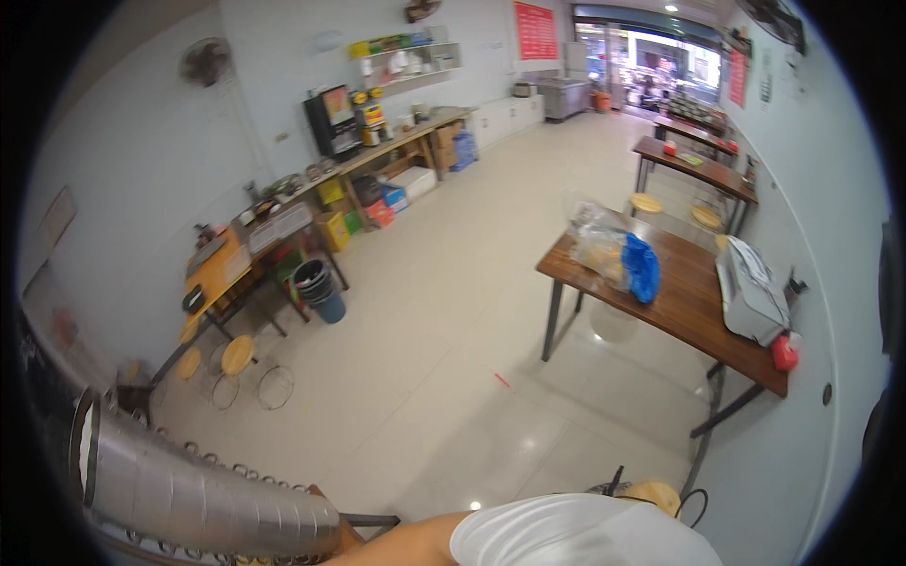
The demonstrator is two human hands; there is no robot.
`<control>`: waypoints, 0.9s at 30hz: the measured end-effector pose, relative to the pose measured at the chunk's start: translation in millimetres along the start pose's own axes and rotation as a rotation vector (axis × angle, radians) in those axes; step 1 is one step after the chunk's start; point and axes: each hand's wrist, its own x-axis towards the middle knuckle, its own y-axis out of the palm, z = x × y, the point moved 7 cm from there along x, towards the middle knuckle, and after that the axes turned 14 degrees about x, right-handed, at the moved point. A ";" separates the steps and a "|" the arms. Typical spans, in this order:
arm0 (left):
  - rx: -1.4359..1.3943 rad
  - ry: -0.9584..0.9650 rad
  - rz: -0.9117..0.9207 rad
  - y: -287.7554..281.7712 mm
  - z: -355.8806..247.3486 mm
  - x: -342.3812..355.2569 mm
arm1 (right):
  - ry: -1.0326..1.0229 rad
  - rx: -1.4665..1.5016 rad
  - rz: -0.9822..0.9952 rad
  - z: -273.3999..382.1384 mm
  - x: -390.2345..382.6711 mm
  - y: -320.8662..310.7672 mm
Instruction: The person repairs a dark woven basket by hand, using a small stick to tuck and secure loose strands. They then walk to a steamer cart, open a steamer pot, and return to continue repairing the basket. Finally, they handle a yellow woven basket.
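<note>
A long stack of nested silvery metal pots fills the lower left. It lies tilted, with the open rim at its far left end and small loop handles in rows along both sides. My left arm comes out of a white sleeve at the lower edge and reaches to the stack's narrower end. There my left hand is closed against the pots; most of its fingers are hidden behind the metal. My right hand is out of view.
On the right, a brown table bears clear and blue plastic bags and a white appliance. Cluttered counters line the left wall, with wooden stools and a dark bin beside them. More tables lead toward the far doorway.
</note>
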 end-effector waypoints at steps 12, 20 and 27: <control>0.001 -0.026 -0.064 -16.3 10.6 -6.3 | 0.056 -0.033 -0.018 21.7 -3.4 -8.2; 0.020 -0.035 -0.070 -19.5 13.8 -9.8 | 0.016 -0.048 0.013 37.5 -11.0 -7.1; 0.045 -0.026 -0.029 -15.5 15.0 -3.3 | 0.004 0.029 0.001 18.5 1.4 -6.6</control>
